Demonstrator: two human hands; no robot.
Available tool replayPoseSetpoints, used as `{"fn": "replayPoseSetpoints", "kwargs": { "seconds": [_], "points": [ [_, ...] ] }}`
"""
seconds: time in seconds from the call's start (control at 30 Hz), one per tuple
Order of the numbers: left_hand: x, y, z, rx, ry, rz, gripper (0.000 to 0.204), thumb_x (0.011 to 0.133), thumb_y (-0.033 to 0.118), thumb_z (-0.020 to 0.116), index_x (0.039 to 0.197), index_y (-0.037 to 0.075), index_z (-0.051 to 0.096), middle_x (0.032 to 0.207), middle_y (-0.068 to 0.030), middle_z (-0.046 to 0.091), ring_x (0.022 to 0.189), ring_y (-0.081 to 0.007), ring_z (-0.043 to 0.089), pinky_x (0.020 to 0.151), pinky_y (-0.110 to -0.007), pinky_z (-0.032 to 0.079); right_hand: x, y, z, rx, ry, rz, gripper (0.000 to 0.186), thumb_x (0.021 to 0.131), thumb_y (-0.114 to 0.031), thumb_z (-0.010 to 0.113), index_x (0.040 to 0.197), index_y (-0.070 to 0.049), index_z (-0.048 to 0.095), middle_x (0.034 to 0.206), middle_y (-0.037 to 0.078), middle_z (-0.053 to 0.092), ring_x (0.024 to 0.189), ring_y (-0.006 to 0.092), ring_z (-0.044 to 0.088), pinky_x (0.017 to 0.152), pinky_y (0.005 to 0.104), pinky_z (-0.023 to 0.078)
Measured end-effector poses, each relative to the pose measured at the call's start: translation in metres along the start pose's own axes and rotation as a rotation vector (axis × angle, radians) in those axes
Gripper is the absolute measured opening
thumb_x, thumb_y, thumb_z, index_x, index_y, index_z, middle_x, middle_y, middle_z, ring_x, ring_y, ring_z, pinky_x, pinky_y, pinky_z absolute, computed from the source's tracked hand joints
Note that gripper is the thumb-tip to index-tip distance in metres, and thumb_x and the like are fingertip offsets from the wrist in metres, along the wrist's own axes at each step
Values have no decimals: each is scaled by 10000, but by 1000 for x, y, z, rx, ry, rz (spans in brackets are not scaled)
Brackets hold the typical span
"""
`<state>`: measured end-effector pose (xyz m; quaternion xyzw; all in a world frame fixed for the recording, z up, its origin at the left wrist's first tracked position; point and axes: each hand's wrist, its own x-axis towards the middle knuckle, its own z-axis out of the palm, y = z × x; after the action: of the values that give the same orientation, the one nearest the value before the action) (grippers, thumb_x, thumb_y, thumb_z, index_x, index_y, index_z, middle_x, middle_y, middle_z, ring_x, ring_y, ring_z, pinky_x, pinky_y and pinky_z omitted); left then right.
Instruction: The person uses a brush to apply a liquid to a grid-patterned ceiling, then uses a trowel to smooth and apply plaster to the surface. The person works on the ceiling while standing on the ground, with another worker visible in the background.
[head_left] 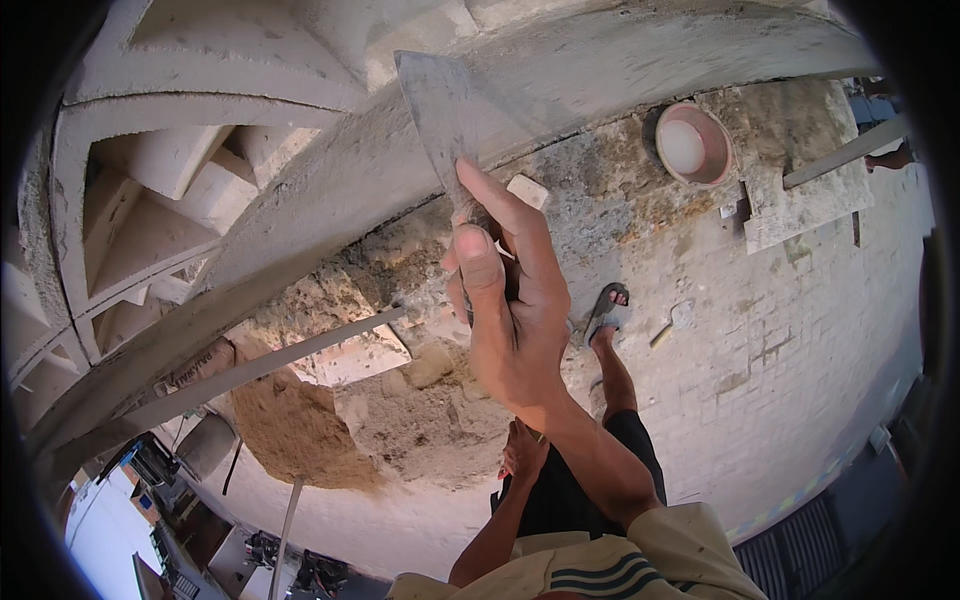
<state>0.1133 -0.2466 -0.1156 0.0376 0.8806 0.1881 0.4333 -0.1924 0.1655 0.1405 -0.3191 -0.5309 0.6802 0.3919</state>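
My right hand (515, 290) is raised in the middle of the view, closed round the handle of a putty knife (435, 110). Its thin grey blade points up and left, in front of the grey plastered wall band (600, 110). Fingers and thumb hide most of the handle. Lower down, my left hand (525, 452) is near my dark shorts, its fingers curled. A little yellow and red shows beside it, but what it holds is unclear.
Pale openwork blocks (200, 105) form the wall at upper left. A pink tub (722, 150) with whitish contents sits on the rough ledge. Sand (290, 425) is heaped under a slanting pole (270, 370). A flat tool with a handle (672, 323) lies near my sandalled foot (605, 312).
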Motion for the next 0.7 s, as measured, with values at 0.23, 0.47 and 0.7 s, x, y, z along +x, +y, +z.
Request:
{"fn": "replayPoseSetpoints", "kwargs": {
  "seconds": [0.23, 0.47, 0.7],
  "points": [
    [1, 97, -46, 151, -2, 31, 862, 849, 504, 850, 1513, 125, 453, 1370, -228, 633, 1238, -459, 651, 1006, -569, 545, 34, -6, -18, 90, 116, -67, 428, 1176, -231, 477, 1540, -7, 490, 878, 34, 604, 610, 41, 497, 503, 223, 381],
    [-7, 122, -60, 145, -21, -15, 918, 847, 617, 825, 1527, 112, 470, 1415, -220, 623, 1269, -455, 643, 1047, -538, 533, 54, 16, -86, -530, 41, -524, 410, 1108, -136, 616, 1486, 11, 558, 1098, 175, 679, 881, 236, 649, 783, 371, 538],
    [15, 117, -76, -165, -52, -16, 699, 1025, 598, 630, 1503, 92, 569, 1414, -195, 662, 1280, -387, 657, 1058, -514, 529, 65, 17, -103, -573, -132, -459, 406, 1053, -57, 675, 1449, -46, 582, 1078, 244, 681, 913, 363, 689, 761, 420, 542]
  ]
}}
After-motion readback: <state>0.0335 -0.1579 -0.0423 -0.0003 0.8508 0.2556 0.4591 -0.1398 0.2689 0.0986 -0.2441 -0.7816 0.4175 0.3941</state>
